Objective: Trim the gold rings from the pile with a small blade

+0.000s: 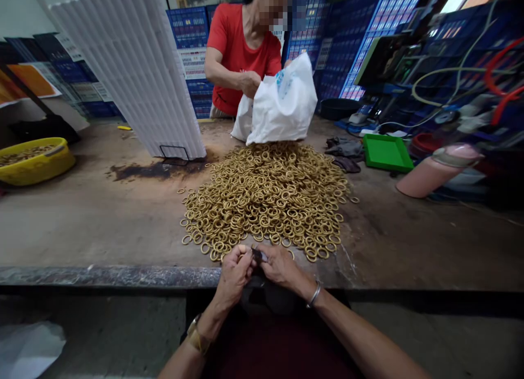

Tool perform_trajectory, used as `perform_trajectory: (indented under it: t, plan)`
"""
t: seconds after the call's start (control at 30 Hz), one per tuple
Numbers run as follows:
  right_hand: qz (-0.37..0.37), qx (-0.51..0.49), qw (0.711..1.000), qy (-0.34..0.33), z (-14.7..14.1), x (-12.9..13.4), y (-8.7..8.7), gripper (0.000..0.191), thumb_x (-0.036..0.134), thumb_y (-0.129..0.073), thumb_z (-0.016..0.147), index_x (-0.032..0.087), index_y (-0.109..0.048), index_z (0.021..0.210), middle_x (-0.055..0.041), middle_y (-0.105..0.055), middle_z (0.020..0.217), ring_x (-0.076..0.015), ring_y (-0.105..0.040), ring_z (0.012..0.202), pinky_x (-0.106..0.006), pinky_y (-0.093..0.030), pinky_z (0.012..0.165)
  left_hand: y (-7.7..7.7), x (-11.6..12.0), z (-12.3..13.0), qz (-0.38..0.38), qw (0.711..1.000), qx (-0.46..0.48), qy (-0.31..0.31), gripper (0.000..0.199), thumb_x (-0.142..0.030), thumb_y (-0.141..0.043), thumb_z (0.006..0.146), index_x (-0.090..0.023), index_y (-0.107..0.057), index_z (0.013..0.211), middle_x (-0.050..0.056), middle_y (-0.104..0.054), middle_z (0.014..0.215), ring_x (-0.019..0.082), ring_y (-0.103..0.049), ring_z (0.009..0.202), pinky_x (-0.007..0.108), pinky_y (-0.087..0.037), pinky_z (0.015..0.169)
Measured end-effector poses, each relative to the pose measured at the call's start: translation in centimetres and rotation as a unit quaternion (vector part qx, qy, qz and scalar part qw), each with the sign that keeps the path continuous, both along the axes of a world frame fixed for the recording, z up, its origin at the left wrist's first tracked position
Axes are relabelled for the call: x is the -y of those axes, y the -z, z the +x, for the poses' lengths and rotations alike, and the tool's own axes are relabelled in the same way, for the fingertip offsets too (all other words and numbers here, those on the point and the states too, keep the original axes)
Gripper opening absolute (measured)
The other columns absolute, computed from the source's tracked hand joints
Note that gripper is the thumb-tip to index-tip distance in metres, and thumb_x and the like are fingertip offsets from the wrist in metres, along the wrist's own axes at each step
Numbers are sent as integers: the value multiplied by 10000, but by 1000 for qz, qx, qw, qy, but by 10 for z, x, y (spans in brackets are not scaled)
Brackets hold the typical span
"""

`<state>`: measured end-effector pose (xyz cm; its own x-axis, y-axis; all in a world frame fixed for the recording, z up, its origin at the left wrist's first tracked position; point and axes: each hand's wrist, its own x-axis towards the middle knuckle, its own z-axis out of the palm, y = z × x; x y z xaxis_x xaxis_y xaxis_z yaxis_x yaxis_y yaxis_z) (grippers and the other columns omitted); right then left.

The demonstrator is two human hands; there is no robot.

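Observation:
A large heap of brass-coloured rings (270,199) lies on the worktable, its near edge just beyond my hands. My left hand (235,272) is closed in a pinch at the table's front edge; what sits between its fingertips is too small to make out. Close beside it, my right hand (282,269) is wrapped round a small dark tool (258,254), whose tip points at the left fingers. The tool's exact kind does not show. A few loose rings lie right by both hands.
Across the worktable (135,221), a person in a red shirt (241,46) holds a white sack (284,112) over the heap. White corrugated sheets (135,68) stand left. A yellow basin (36,163), green tray (387,152) and pink bottle (434,172) flank the sides.

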<state>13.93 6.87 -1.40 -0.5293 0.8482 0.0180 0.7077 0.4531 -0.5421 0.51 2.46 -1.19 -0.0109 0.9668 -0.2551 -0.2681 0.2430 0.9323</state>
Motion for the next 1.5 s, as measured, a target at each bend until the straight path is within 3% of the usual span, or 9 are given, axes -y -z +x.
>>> perform_trajectory:
  t: [0.37,0.57,0.7,0.8,1.03,1.17,1.37,1.5]
  plan:
    - [11,43,999,8,-2,4,5,183,140,-419,715,177,-590,768,-18,-598,639,-114,-487,560,-225,-240,514,0,3,-1,-8,1000,8,0,285,-421,-566,723,-167,-446,674,-66,-447,539,18,-288,386,145,-185,367]
    - [32,94,992,83,6,-3,-3,251,125,-423,719,184,-565,917,-39,-638,770,-145,-565,697,-227,-304,594,-16,17,0,-37,991,98,81,258,-389,-566,751,-164,-453,692,-54,-470,568,10,-297,378,142,-178,351]
    - [72,80,987,123,12,-4,-11,225,166,-439,764,199,-518,972,-39,-624,889,-154,-568,812,-228,-332,660,-13,17,0,-55,985,155,42,250,-379,-574,752,-154,-469,722,-5,-555,712,14,-347,415,135,-209,343]
    - [80,120,975,168,17,-6,-6,258,267,-452,805,210,-481,1055,-58,-605,971,-177,-572,845,-247,-341,658,-7,13,-1,-77,980,184,22,257,-378,-594,737,-142,-494,745,40,-595,782,23,-388,436,132,-212,336]
    - [72,142,972,173,20,-14,7,243,303,-487,800,228,-468,1030,-45,-610,985,-171,-591,814,-238,-328,625,-1,12,-2,-132,954,269,13,276,-308,-651,695,-148,-565,902,23,-582,718,56,-474,490,133,-259,358]
    - [73,113,975,176,21,-16,7,189,301,-492,802,215,-476,970,-35,-635,909,-161,-595,803,-226,-311,615,3,11,0,-149,938,312,0,244,-269,-710,626,-113,-576,756,41,-580,720,80,-517,562,133,-284,371]
    - [67,60,982,165,27,-19,11,119,254,-467,807,211,-507,910,-8,-632,768,-142,-581,677,-222,-300,582,2,4,6,-127,957,259,-8,281,-287,-721,606,-147,-488,674,-4,-543,660,69,-497,535,119,-231,346]
    - [35,-44,988,141,29,-20,8,138,280,-427,820,199,-530,863,2,-585,695,-124,-526,612,-211,-325,576,-1,-4,10,-52,994,94,-9,255,-383,-626,694,-172,-490,737,-54,-477,568,40,-404,424,122,-228,331]
